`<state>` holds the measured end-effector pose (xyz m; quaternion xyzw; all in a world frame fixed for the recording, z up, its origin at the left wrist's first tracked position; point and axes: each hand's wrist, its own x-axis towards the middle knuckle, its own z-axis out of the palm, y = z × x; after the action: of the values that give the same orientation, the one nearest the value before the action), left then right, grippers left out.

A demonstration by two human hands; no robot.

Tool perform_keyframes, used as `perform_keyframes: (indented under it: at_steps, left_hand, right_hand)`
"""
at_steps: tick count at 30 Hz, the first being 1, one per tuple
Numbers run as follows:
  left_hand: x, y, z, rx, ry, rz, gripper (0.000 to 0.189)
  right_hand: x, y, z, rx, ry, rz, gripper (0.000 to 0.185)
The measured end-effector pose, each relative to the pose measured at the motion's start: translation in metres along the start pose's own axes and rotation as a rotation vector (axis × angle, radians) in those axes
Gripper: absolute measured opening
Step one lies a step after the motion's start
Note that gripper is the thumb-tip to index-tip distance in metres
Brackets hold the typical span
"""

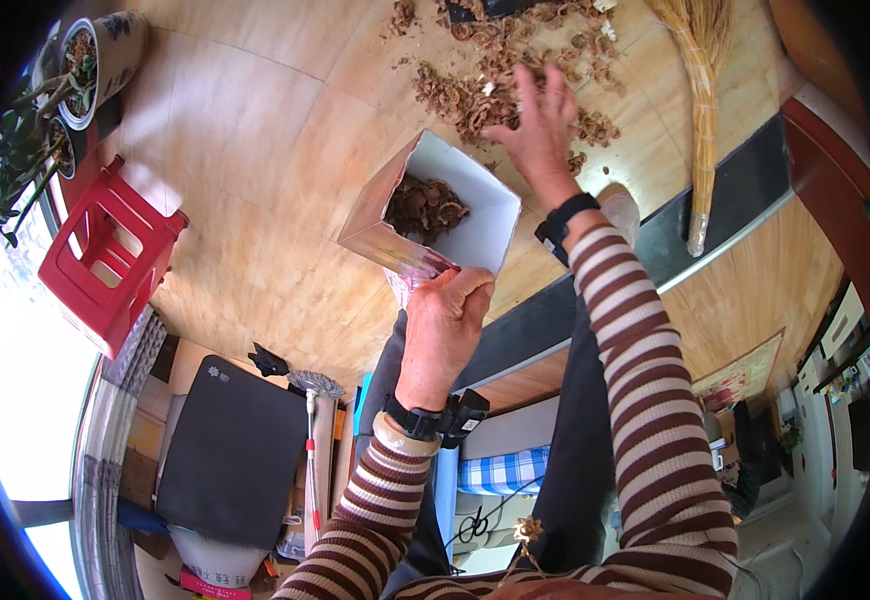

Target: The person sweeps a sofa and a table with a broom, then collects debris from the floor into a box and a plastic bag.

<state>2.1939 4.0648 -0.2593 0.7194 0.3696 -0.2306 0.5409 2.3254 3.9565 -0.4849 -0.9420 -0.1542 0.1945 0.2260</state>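
Note:
My left hand (446, 322) is closed on the near rim of an open cardboard box (480, 202) that is white inside and printed outside. Brown shell pieces (427, 210), which look like walnut shells, lie inside it. Beyond the box, my right hand (540, 127) has its fingers spread over a scattered pile of similar brown shells (472, 97) on the tiled floor. Its fingertips are at the pile; whether they touch or pinch any piece is hard to tell. A few white scraps (488, 88) lie among the shells. Both wrists wear black bands.
A straw broom (701, 142) lies on the right, across a dark threshold strip (757, 169). The edge of a black object (495, 7) shows at the top among shells. On the left are a red plastic stool (112, 255) and potted plants (109, 64). A mop (310, 442) stands lower left.

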Motion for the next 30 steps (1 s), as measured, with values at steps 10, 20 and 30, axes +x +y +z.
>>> perform_keyframes:
  at_steps: [10,20,30]
  left_hand:
    - [0.0,0.0,0.001,0.023,0.006,0.017,0.007]
    - [0.0,-0.001,0.002,0.012,0.026,0.04,0.008]
    - [0.001,-0.004,0.002,0.009,0.022,0.044,0.008]
  right_hand:
    - [0.018,0.014,0.001,0.166,-0.011,-0.143,0.038]
    - [0.007,-0.031,-0.125,1.07,-0.445,0.407,0.029]
    - [0.041,-0.054,-0.14,0.486,-0.376,-0.165,0.049]
